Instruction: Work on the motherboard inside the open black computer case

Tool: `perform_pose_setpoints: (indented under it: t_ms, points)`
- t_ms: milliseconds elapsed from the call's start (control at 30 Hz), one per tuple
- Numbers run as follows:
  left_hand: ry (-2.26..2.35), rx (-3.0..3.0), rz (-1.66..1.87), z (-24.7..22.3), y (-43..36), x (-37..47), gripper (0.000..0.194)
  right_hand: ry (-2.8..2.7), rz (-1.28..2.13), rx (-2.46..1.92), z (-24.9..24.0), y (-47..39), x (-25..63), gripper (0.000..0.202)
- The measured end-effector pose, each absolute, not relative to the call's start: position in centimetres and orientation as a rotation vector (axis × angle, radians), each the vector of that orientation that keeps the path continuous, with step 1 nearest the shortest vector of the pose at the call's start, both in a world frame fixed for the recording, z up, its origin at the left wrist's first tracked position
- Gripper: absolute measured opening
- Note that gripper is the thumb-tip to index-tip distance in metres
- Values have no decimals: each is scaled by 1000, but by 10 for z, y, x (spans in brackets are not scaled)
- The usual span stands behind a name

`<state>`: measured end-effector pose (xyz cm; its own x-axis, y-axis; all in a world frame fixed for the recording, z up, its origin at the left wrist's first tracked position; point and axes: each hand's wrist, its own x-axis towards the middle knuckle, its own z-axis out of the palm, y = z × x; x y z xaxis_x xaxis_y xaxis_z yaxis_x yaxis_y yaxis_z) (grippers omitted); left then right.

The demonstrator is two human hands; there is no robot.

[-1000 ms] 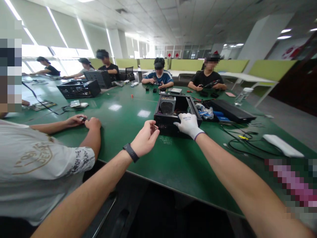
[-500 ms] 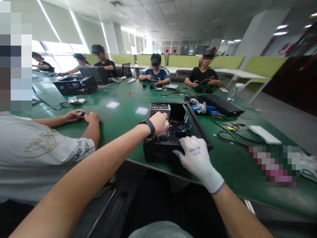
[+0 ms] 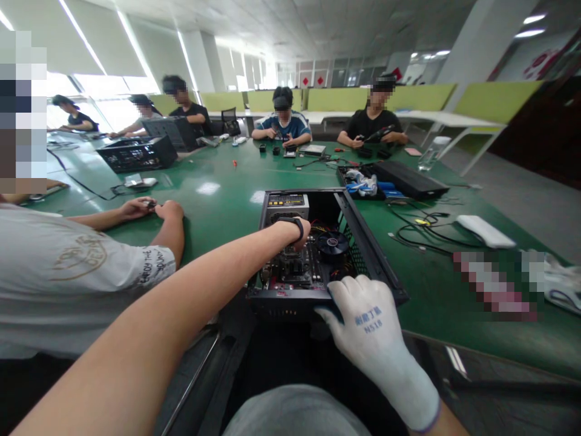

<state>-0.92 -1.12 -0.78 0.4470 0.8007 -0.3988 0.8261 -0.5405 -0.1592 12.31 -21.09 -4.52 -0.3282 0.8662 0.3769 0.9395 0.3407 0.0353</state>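
An open black computer case [image 3: 372, 257] lies at the table's near edge, its motherboard [image 3: 295, 266], round fan [image 3: 333, 243] and power supply [image 3: 287, 204] showing. My bare left hand [image 3: 301, 233], with a dark band at the wrist, reaches down inside the case below the power supply; its fingers are hidden. On my right hand [image 3: 363, 309] is a white glove with blue print. Its fingers are hooked over the case's near edge, with the thumb on the outer side.
A neighbouring person's hands [image 3: 152, 208] hold a small item at the left. Beyond the case are a tool box [image 3: 399, 180], a bottle [image 3: 434, 152] and black cables [image 3: 408, 227]. Another case [image 3: 136, 154] stands at the back left. Several people sit around the green table [image 3: 218, 163].
The case has shifted toward me and tilted a little, with my gloved right hand on it. My left hand has turned downward and reached deeper into the case.
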Motion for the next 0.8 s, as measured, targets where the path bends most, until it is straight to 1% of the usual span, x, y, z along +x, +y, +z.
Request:
perform_pose_setpoints:
  t_ms: [133,233,400,600,800]
  points:
    - [1454,2596,-816,-28,0,-13,49,-2304,-355,-1597,-45,-211,124,23]
    - [1457,2588,-802,-35,5,-16,51,-2298,-354,-1588,-44,-211,123,23]
    - [1444,2566,-903,-43,13,-14,56,-2292,-342,-1577,-45,-210,124,23]
    - [1557,2465,-779,-52,22,-14,63,-2295,-345,-1575,-49,-209,125,24]
    - [1538,2520,-959,-50,20,-13,68,-2272,-319,-1548,-50,-209,125,24]
